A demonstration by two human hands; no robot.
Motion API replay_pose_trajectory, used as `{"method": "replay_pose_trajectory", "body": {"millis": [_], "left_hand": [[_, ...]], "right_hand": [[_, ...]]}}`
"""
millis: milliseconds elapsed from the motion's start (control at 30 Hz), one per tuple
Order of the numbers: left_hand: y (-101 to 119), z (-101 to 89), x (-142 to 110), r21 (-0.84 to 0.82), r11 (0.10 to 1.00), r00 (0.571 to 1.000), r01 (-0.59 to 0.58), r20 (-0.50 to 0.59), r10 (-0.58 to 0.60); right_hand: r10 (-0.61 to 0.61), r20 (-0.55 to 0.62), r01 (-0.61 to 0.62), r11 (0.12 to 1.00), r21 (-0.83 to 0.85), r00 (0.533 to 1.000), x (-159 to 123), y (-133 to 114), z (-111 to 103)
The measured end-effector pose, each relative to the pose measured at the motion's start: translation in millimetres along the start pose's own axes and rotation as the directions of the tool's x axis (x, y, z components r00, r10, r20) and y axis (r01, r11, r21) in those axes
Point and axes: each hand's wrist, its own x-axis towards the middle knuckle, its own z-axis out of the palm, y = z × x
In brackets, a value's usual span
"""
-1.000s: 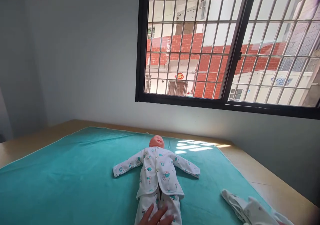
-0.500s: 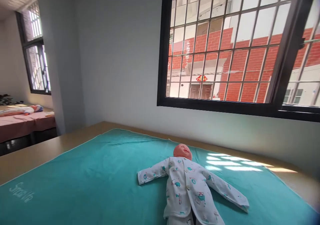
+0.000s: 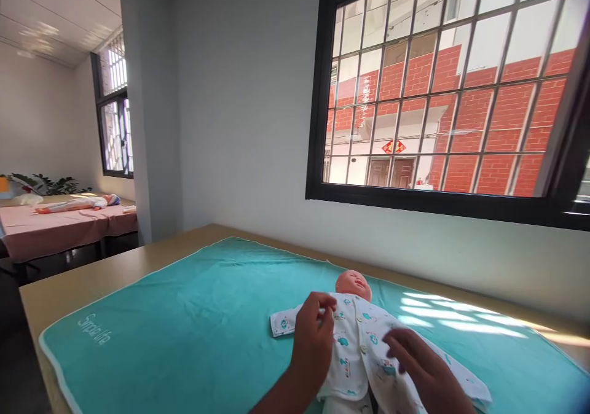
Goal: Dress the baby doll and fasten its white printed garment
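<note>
A baby doll [image 3: 353,285] lies on its back on a teal cloth [image 3: 184,309], dressed in a white long-sleeved jacket [image 3: 350,352] with small printed figures and buttons down the front. My left hand [image 3: 316,331] hovers over the jacket's left edge in view, beside the chest. Its fingers are bent, with a gap between thumb and forefinger and nothing in it. Over the opposite side of the jacket is my right hand [image 3: 421,365], fingers loosely stretched and holding nothing. Whether either hand touches the fabric cannot be made out. Both sleeves are spread outward, partly hidden by my hands.
The cloth covers most of a wooden table [image 3: 124,260] set against a wall. A barred window [image 3: 437,94] is above it. At the far left, another table with a pink cover [image 3: 55,236] bears a doll-like bundle [image 3: 83,203], near a plant [image 3: 46,184].
Both hands have come into view from below and moved up over the doll's jacket. The view has turned left, so more of the other table shows. The doll lies as before.
</note>
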Motion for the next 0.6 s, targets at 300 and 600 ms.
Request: {"method": "replay_pose_trajectory", "body": {"millis": [300,600], "left_hand": [[-50,67.9,81,0.088,0.974,0.977,0.208,0.032,-0.211],[-84,82.0,72,0.020,0.986,0.966,0.163,0.201,-0.163]], "right_hand": [[0.052,-0.169,-0.117,0.909,-0.399,0.984,94,-13,34],[-0.009,-0.088,-0.046,0.799,-0.600,0.996,103,-3,32]]}}
